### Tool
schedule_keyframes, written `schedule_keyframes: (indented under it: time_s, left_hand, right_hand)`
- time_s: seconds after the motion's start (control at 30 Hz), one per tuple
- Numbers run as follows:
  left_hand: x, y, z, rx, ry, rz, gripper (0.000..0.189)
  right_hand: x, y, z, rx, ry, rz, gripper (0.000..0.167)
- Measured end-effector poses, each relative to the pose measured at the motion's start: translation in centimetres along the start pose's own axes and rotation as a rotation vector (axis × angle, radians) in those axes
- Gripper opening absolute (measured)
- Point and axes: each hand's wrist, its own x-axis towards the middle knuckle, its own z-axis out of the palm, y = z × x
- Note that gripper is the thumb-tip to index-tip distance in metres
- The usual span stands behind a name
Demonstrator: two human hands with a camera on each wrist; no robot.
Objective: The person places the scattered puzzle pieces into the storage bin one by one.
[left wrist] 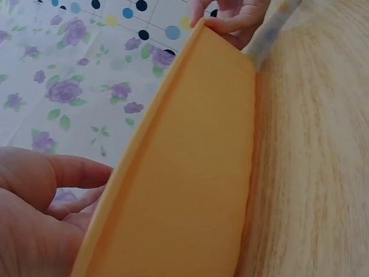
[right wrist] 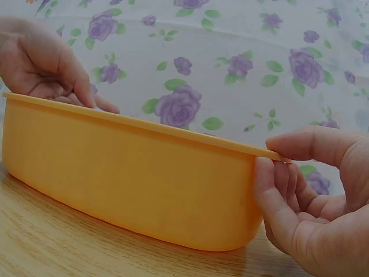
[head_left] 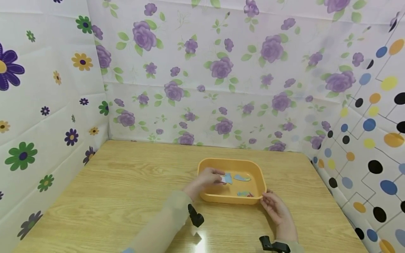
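Note:
A shallow orange plastic basin (head_left: 218, 199) sits on the table. My left hand (head_left: 209, 177) reaches over its left side and pinches a flat light-blue and white piece (head_left: 228, 178) inside it. In both wrist views, the basin's wall (left wrist: 184, 150) hides that piece and part of the left fingers. Two more flat pieces lie on the basin's floor: a blue one with a yellowish end (head_left: 242, 178) and a blue-green one with a reddish end (head_left: 245, 194). At the near right corner my right hand (right wrist: 317, 196) pinches the rim between thumb and fingers.
The basin stands on a light wood-grain table (head_left: 133, 182), towards its far right part. A purple-flowered sheet (head_left: 202, 77) hangs behind the table. Patterned sheets also hang on the left (head_left: 47, 130) and right (head_left: 364, 151).

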Motion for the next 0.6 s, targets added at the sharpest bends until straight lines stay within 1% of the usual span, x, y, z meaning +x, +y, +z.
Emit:
schedule_keyframes:
  time_s: [0.17,0.23,0.37,0.47,0.6]
  left_hand:
    - [0.4,-0.5,0.6,0.075,0.031,-0.046,0.034]
    - [0.7,-0.8,0.8,0.131,0.039,-0.046,0.033]
    - [1.0,-1.1,1.2,0.207,0.028,-0.042,0.031]
    - [1.0,-1.1,1.4,0.225,0.024,-0.055,0.031]
    - [1.0,-1.1,1.7,0.217,0.036,-0.085,0.030]
  right_hand:
    - [0.0,-0.1,0.0,-0.011,0.007,0.004,0.016]
    - [0.0,-0.1,0.0,-0.010,0.004,0.004,0.016]
    - [-0.1,-0.1,-0.1,-0.014,-0.011,-0.006,0.016]
    - [-0.1,0.0,-0.1,-0.015,-0.015,-0.011,0.017]
    - [-0.3,-0.1,0.0,-0.014,-0.015,-0.018,0.017]
